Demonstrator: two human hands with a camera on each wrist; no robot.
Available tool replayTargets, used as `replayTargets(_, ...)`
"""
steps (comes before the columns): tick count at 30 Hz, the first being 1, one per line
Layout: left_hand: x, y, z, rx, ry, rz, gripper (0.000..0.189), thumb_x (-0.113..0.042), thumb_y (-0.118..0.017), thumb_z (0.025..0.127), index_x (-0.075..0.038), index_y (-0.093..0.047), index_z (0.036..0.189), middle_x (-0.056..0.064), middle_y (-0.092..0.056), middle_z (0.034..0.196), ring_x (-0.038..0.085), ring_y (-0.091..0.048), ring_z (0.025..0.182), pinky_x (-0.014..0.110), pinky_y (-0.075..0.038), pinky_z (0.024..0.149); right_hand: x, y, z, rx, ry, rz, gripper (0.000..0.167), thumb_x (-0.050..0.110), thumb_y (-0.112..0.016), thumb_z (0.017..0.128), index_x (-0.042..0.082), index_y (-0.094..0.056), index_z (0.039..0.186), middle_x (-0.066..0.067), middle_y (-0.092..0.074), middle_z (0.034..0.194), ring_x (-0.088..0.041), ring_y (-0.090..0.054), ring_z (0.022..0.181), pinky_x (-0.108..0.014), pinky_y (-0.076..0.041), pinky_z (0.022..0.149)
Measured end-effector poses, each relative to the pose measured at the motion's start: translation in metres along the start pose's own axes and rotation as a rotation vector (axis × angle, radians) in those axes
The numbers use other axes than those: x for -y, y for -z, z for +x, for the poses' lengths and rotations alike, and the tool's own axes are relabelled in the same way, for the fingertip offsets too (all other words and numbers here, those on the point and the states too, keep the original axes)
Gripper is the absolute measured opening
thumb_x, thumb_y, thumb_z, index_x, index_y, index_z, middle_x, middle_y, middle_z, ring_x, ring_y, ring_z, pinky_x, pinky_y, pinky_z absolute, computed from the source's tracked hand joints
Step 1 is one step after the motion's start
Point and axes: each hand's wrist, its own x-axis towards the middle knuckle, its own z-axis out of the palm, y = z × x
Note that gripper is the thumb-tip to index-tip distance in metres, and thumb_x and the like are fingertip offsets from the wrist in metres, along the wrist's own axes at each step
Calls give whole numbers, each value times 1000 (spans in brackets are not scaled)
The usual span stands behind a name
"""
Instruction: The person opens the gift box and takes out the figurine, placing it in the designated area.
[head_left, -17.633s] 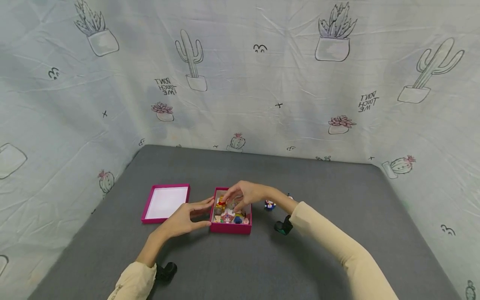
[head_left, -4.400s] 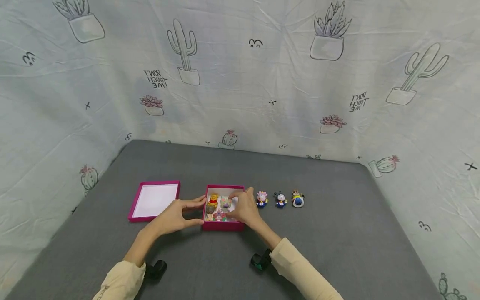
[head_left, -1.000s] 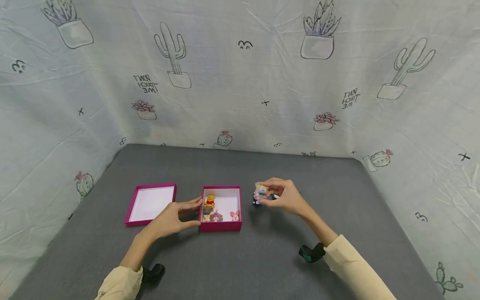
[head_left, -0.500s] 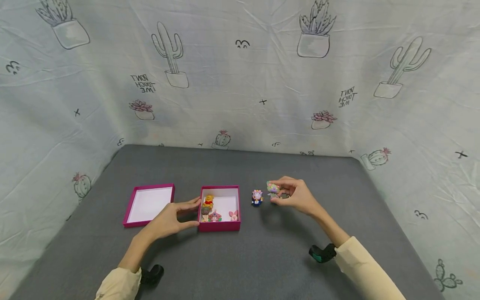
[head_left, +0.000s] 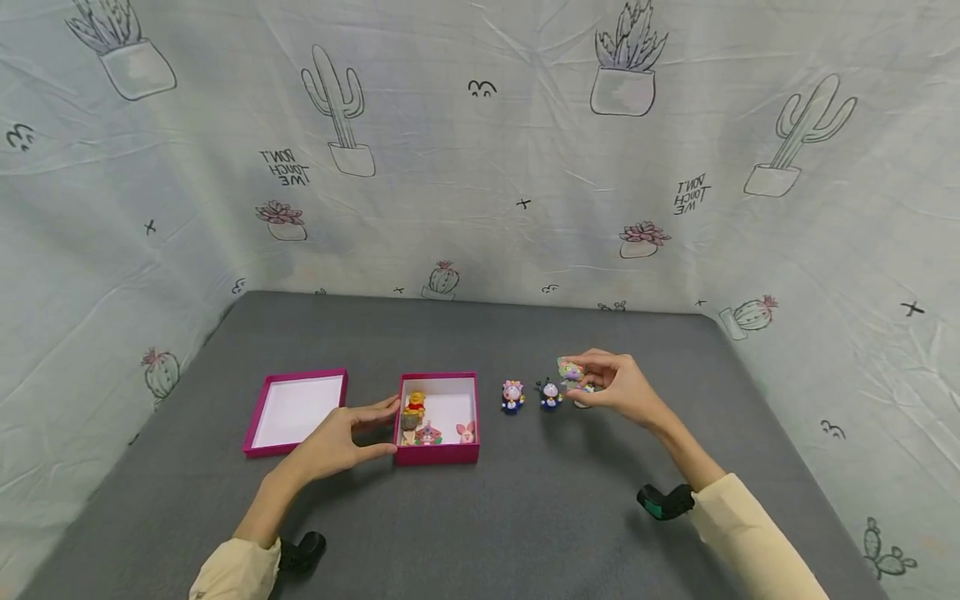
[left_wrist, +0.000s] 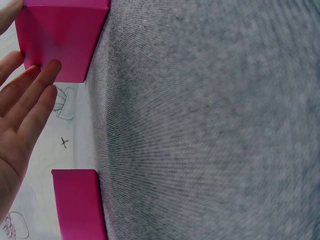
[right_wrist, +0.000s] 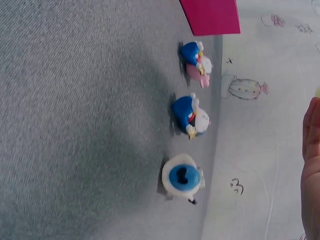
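Note:
A pink box (head_left: 437, 454) with a white inside stands mid-table. In it are a yellow bear figurine in a red top (head_left: 416, 404), a pink figurine (head_left: 428, 433), a pink pig-like figurine (head_left: 467, 432) and other small pieces at the left. My left hand (head_left: 337, 437) has its fingers extended, fingertips and thumb at the box's left side; the left wrist view shows these fingers (left_wrist: 42, 82) against the pink wall. My right hand (head_left: 618, 387) pinches a pastel green and purple figurine (head_left: 570, 372) above the row of figurines; the right wrist view barely catches it.
Right of the box stand a figurine with a pink top (head_left: 513, 397) and a dark-topped one (head_left: 550, 395), both blue at the base. A white-and-blue figurine (right_wrist: 182, 176) is partly hidden by my right hand in the head view. The pink lid (head_left: 300, 408) lies left, inside up.
Several figurines have left the box for the table since the oldest frame. Over the last second my right hand has carried the pastel figurine rightward along the row. My left hand stays at the box.

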Motion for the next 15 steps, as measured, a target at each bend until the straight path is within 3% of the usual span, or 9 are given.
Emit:
replayTargets(9, 0, 0, 0, -7, -5, 21, 70, -32, -78, 80, -5, -50, 139, 14, -43, 145, 32, -48, 127, 45, -47, 95, -4, 17, -9, 37, -52, 117, 52, -7, -71, 81, -19, -50, 126, -6, -61, 113, -9, -64, 85, -22, -56, 67)
replayTargets(15, -2, 0, 0, -3, 14, 1, 70, -31, -79, 79, -6, -51, 138, 13, -43, 145, 31, -48, 128, 43, -47, 96, -11, 34, -16, 6, -85, 88, 51, -8, -70, 81, -20, -49, 126, 0, -63, 121, -10, -66, 89, -23, -57, 71)
